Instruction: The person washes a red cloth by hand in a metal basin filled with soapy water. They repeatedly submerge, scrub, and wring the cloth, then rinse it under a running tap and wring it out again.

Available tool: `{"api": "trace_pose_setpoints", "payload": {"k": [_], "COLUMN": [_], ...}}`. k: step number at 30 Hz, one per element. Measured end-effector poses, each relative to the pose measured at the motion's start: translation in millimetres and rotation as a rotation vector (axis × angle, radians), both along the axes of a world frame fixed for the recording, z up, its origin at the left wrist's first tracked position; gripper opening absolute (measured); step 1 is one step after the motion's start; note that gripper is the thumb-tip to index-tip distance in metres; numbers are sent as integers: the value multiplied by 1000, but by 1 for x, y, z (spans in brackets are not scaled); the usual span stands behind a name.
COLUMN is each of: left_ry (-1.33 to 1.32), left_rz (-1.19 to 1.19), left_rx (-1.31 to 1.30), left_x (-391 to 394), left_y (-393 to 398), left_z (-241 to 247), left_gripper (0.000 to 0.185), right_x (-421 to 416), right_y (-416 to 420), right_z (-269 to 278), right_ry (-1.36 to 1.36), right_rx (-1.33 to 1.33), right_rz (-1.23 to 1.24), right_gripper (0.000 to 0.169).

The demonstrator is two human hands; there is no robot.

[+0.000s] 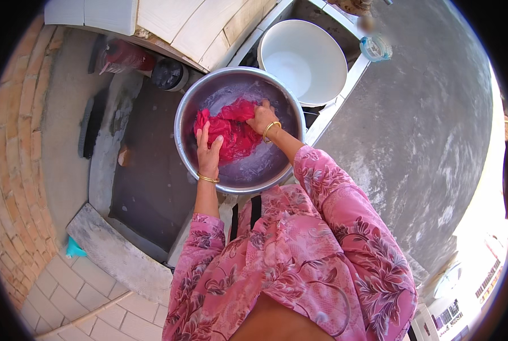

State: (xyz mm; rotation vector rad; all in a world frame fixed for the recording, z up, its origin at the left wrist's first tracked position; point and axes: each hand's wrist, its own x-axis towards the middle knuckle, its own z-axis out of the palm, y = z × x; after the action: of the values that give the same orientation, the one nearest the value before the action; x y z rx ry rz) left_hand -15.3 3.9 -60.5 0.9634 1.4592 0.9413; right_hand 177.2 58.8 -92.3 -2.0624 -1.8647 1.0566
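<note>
A round metal basin (275,170) stands in front of me, holding wet red cloth (237,138) in water. My left hand (208,153) rests at the cloth's left edge, palm towards it, with the fingers apart and upright. At the cloth's upper right, my right hand (263,117) has its fingers closed on a fold of it. Each wrist wears a gold-coloured bangle. Just beyond the basin's upper right rim sits a large white bucket (322,64), in which no contents show.
A tiled ledge (219,25) borders the basin above. Left lies a sunken trough (151,170) with dark water, a dark container (168,74) at its top end and a concrete slab (117,251) below. A clear blue-tinted bowl (375,48) stands beyond the bucket.
</note>
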Motion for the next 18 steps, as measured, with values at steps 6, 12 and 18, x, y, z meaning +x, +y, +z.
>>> {"api": "trace_pose_setpoints", "payload": {"k": [6,12,18], "left_ry": [-819,-1020,-1124], "left_rz": [199,78,263], "left_rx": [-54,23,-46], "left_x": [6,5,25], "left_y": [7,10,-6], "left_z": [-10,-18,-19], "left_gripper": [58,44,39], "right_x": [-25,-35,-61], "right_y": [-16,-44,-49], "right_z": [140,181,75], "right_ry": [1112,1448,335], "right_rx": [-167,-176,543], "right_rz": [-71,-249,-74], "right_gripper": [22,23,50]}}
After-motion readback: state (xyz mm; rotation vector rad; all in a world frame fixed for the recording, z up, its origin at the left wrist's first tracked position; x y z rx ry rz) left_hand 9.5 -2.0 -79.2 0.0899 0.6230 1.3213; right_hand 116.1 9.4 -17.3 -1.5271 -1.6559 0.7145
